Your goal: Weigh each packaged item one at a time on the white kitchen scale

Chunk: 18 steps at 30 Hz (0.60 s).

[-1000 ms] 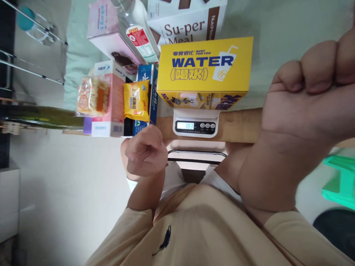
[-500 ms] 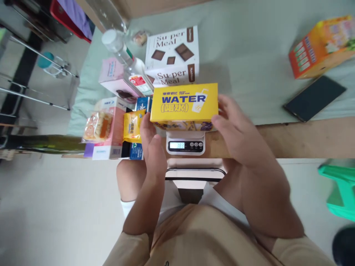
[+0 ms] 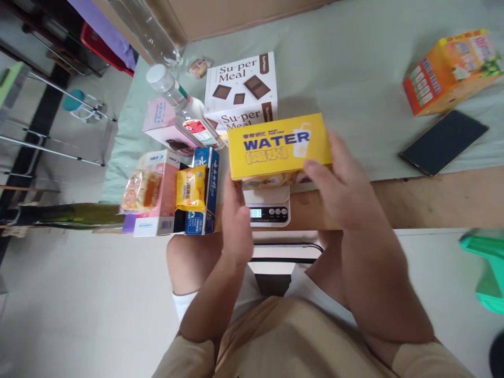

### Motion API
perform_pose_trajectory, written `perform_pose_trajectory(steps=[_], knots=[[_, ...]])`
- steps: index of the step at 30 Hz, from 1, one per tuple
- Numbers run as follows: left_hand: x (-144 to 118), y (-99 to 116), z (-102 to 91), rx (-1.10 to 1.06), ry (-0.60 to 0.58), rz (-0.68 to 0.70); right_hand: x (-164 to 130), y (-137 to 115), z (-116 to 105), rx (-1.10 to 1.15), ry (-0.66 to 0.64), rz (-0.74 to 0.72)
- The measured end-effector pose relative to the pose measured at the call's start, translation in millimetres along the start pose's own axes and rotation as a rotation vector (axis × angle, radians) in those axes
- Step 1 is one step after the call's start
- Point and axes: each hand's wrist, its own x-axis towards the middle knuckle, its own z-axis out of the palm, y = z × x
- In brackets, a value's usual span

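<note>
Between my hands is a yellow box (image 3: 279, 149) with "WATER" printed on top, tilted a little. My right hand (image 3: 342, 184) grips its right end, thumb on the front edge. My left hand (image 3: 237, 220) presses against its left end, fingers partly hidden behind the box. Just below and behind it sits a white digital kitchen scale (image 3: 271, 205) with a lit display, partly covered by the box and my left hand. Whether the box still touches the scale I cannot tell. Left of my left hand are a small yellow packet (image 3: 191, 188) and a blue box (image 3: 211, 191).
Behind stand a white "Su-per Meal" box (image 3: 241, 89), a clear bottle (image 3: 185, 107) and a pink box (image 3: 163, 126). A wrapped snack (image 3: 142, 190) lies on a pink-white box (image 3: 159, 223) at left. An orange box (image 3: 452, 73) and a phone (image 3: 444, 142) are at right.
The yellow box has moved right and tilted, with both hands on it. My left hand shifted right, uncovering more of the blue box. The scale reading has changed.
</note>
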Motion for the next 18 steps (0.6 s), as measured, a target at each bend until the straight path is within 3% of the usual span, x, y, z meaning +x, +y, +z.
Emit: perform_pose_trajectory(steps=[4, 6, 8, 14, 18], knots=[[-1.4, -3.9, 37.8, 0.157, -0.229, 0.031, 33.9, 11.6, -21.5, 0.160, 0.310, 0.021], [3.0, -8.7, 61.2, 0.213, -0.276, 0.025, 53.2, 18.5, -30.0, 0.210, 0.507, 0.059], [7.7, -14.4, 83.2, 0.229, -0.281, -0.019, 70.4, 24.7, -35.6, 0.224, 0.627, 0.105], [19.7, -28.4, 121.3, 0.160, -0.239, -0.125, 106.0, 32.4, -37.5, 0.340, 0.673, 0.144], [38.4, -13.7, 130.5, 0.194, -0.277, -0.282, 117.0, 37.0, -32.8, 0.423, 0.644, 0.141]])
